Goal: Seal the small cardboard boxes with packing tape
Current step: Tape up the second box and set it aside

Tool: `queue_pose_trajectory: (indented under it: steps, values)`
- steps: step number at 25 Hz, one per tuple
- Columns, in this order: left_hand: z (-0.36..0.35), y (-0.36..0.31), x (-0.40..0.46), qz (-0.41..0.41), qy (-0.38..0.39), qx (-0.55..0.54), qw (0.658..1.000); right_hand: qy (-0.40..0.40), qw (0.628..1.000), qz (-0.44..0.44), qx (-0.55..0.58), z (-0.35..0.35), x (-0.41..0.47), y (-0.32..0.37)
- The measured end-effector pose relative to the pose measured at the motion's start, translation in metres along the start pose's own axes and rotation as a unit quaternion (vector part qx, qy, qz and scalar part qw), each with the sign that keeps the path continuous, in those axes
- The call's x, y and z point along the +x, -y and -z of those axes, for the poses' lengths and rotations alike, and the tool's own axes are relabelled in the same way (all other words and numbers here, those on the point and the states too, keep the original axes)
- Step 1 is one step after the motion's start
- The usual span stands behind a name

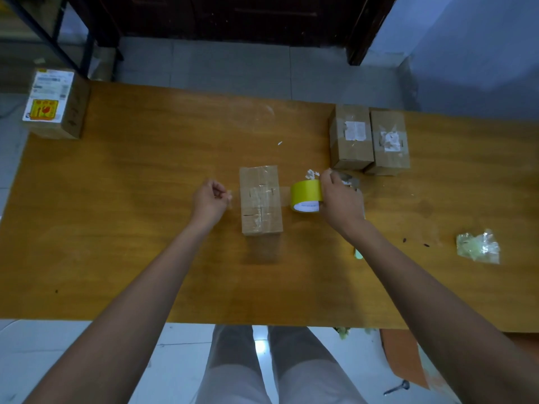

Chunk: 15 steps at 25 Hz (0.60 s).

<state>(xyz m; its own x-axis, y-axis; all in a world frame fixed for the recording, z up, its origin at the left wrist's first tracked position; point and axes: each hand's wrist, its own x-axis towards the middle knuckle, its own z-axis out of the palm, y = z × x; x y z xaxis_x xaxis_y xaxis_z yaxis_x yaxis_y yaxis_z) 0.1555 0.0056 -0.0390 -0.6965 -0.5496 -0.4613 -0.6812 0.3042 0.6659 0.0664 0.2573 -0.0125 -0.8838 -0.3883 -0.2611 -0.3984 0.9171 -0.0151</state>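
- The tape roll [306, 196] is gripped by the right hand [339, 201], just right of the middle box [260, 199].
- A tape end is pinched by the left hand [210, 199], left of that box on the table [145, 170].

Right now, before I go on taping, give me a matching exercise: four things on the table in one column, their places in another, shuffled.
Things:
1. tape roll
2. middle box
3. labelled box
4. crumpled plastic

Places:
A. far left corner of the table
B. between the two hands
C. gripped by the right hand
D. near the right edge, alone

Pairs: 1-C, 2-B, 3-A, 4-D. The left hand appears to pinch a clear tape end beside the middle box.
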Motion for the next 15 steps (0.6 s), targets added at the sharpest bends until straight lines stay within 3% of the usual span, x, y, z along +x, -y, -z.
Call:
queue_pose_trajectory:
  steps: [6,9,11,13,15]
  values:
    - [-0.025,-0.003,-0.01,-0.034,-0.017,0.042,0.998,0.005,1.0,-0.004,0.011,-0.013,0.004,0.002]
    - [-0.014,-0.004,-0.024,-0.027,-0.115,0.075,0.99,0.007,1.0,-0.008,0.021,-0.014,0.003,0.003]
    - [-0.012,-0.012,-0.043,-0.076,-0.175,0.069,0.979,0.013,1.0,-0.008,0.025,-0.014,0.002,0.003]
    - [-0.029,-0.026,-0.064,-0.119,-0.138,0.103,0.978,0.016,1.0,-0.007,0.025,-0.013,0.001,0.004]
    - [-0.056,-0.036,-0.076,-0.092,-0.049,0.17,0.98,0.017,1.0,-0.009,0.021,-0.01,-0.002,0.005]
